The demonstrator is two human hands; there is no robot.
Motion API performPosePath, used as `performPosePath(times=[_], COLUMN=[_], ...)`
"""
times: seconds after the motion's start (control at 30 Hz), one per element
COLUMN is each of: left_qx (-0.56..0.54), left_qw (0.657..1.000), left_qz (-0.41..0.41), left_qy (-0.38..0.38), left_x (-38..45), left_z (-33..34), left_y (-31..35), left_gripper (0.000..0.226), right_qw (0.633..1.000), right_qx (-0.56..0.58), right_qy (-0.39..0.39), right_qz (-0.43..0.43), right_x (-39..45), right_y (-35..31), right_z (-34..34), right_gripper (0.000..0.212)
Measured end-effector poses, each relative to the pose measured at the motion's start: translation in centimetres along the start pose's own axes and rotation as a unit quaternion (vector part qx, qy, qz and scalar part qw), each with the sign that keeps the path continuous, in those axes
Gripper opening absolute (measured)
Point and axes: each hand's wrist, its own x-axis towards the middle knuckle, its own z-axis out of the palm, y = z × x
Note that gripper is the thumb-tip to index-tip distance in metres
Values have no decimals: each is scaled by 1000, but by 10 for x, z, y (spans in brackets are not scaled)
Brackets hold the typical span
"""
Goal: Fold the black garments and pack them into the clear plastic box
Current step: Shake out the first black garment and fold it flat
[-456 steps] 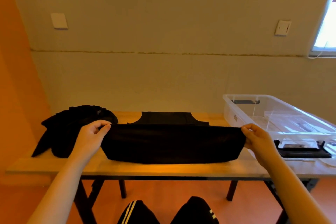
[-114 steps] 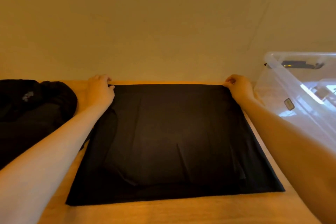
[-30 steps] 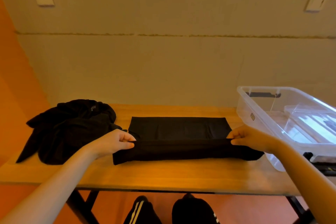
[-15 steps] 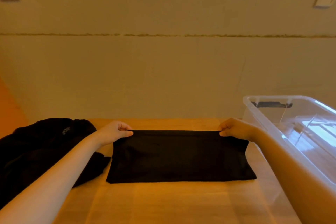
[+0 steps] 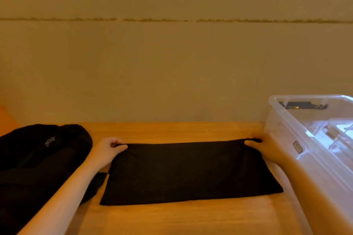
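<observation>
Folded black garment (image 5: 189, 171) front and centre, a flat, matte, soft-looking rectangle lying wide across the wooden surface (image 5: 172, 219), its near edge a little longer than its far edge. Left hand (image 5: 108, 150) is at the far left corner, thumb and fingers (image 5: 122, 146) curled in a pinch on the cloth's edge; right hand (image 5: 265, 149) mirrors it at the far right corner, fingers pinching that corner too. The surface shows warm orange-brown wood grain. To the left, touching the forearm's side, sits a heap of dark garments (image 5: 38, 168), rumpled and rounded, with a small pale logo on top. To the right, just beside the right hand, the clear plastic box (image 5: 286, 126) stands open, glossy and see-through, rounded rim, a dark handle at its far end and a small label on its side wall. Behind everything, a plain beige wall with a rough horizontal seam.
</observation>
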Motion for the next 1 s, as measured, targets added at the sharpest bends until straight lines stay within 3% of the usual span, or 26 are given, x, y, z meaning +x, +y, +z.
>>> performPosePath(times=[0.1,0.37,0.47,0.6,0.83,1.0], left_qx=[-13,-33,-6,37,150,237], left_qw=[999,997,997,990,970,954], left_qz=[5,49,41,48,87,75], left_qy=[29,54,60,127,168,166], left_x=[1,8,16,22,17,0], left_z=[1,3,12,18,24,26], left_y=[-1,5,-5,-16,-16,3], left_gripper=[12,16,12,5,17,32], right_qw=[995,982,987,991,984,986], right_qx=[71,127,73,24,-1,-80], right_qy=[62,132,136,130,176,146], right_qz=[-8,-38,-42,-9,18,31], right_x=[-1,-5,5,17,19,9], right_y=[5,-5,8,14,18,2], right_z=[11,20,24,27,31,27], right_gripper=[16,15,31,18,8,27])
